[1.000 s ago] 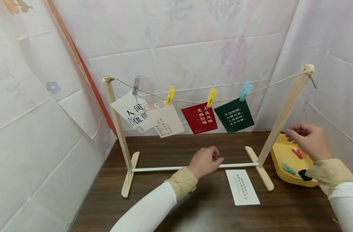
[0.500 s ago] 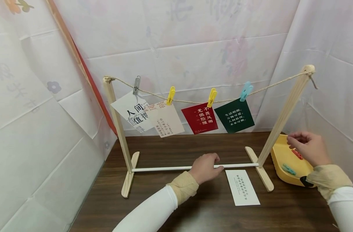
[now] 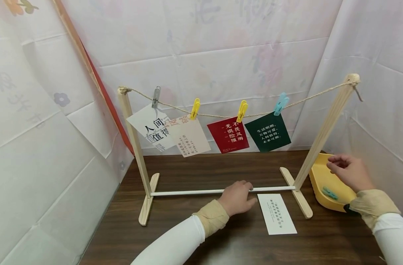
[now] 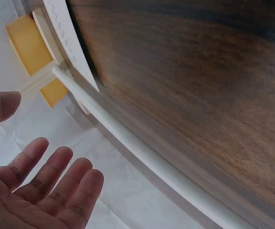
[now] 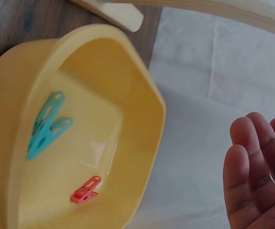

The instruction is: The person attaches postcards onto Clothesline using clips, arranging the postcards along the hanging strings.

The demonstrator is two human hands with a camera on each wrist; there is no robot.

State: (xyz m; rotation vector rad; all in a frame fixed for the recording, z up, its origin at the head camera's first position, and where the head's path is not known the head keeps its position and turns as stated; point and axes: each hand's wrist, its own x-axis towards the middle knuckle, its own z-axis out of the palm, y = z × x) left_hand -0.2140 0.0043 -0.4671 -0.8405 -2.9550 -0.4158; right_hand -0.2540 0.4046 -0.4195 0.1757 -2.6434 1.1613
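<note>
My left hand hovers by the white rod of the wooden stand, just left of a white printed card lying on the table. In the left wrist view its fingers are spread and hold nothing. On the right, my right hand hangs over the yellow bin, fingers loosely bent and nothing in them. Inside the bin lie a teal clothespin and a red clothespin; the hand hides the red one in the head view.
A rope runs between two wooden posts. From it hang a white card, a cream card, a red card and a green card, held by a metal clip and coloured clothespins. White sheeting surrounds the table.
My left hand has lowered and shifted slightly right, nearer the white card, its fingers spreading. The right hand has sunk toward the bin, covering the red clothespin in the head view.
</note>
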